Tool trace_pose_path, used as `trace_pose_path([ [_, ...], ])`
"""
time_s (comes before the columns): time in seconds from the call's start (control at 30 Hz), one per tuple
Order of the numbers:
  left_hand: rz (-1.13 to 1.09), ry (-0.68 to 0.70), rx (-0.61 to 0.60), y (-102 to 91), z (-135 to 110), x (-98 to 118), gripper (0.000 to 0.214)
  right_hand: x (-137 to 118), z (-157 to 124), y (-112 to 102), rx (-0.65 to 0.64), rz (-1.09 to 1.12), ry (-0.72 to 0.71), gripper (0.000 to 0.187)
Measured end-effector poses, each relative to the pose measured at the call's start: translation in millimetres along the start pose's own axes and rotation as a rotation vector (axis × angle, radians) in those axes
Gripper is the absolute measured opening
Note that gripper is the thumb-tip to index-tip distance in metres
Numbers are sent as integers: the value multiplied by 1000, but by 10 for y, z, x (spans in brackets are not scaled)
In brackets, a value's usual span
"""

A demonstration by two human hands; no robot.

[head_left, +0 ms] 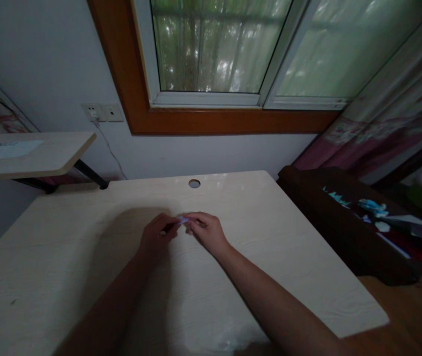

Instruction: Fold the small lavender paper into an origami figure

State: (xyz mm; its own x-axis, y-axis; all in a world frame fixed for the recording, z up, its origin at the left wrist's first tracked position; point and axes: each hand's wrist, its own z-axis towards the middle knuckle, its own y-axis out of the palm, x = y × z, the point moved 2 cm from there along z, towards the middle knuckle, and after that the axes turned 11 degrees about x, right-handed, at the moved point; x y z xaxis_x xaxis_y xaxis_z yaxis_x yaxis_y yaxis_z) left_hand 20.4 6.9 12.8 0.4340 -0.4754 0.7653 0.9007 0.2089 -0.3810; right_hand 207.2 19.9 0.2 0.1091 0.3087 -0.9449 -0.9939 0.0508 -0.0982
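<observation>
My left hand and my right hand meet fingertip to fingertip over the middle of a pale wooden desk. Both are pinched on a small pale bluish item held between them; it is too small and dim to name. The fingers of both hands are curled and pressed together. My forearms reach in from the bottom edge of the view.
A round cable hole sits near the desk's far edge. A second table top stands at the left by a wall socket. A window is above. Dark furniture with printed fabric is at the right.
</observation>
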Motion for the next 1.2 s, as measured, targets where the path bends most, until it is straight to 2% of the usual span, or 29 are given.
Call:
trace_pose_path([
  [0.13,19,-54,-34,17,-23,-54,19,3,4,1,13,68,44,22],
  [0.3,-158,-249,-74,56,-60,-64,27,-52,3,-26,21,104,65,25],
  [0.4,-254,-307,-76,62,-67,-17,31,-55,-4,-35,11,105,71,25],
  [0.57,-378,-336,-86,114,-66,-35,37,-40,-13,-38,-13,39,44,23],
  [0.77,-353,-381,-83,170,-58,-141,48,-97,-11,-31,-51,-82,-61,26],
  [0.97,-374,-416,-65,136,-16,-80,52,-44,-15,-11,-60,-42,-6,30],
  [1.2,-445,-427,-28,144,15,-152,56,19,22,5,-30,61,71,37],
])
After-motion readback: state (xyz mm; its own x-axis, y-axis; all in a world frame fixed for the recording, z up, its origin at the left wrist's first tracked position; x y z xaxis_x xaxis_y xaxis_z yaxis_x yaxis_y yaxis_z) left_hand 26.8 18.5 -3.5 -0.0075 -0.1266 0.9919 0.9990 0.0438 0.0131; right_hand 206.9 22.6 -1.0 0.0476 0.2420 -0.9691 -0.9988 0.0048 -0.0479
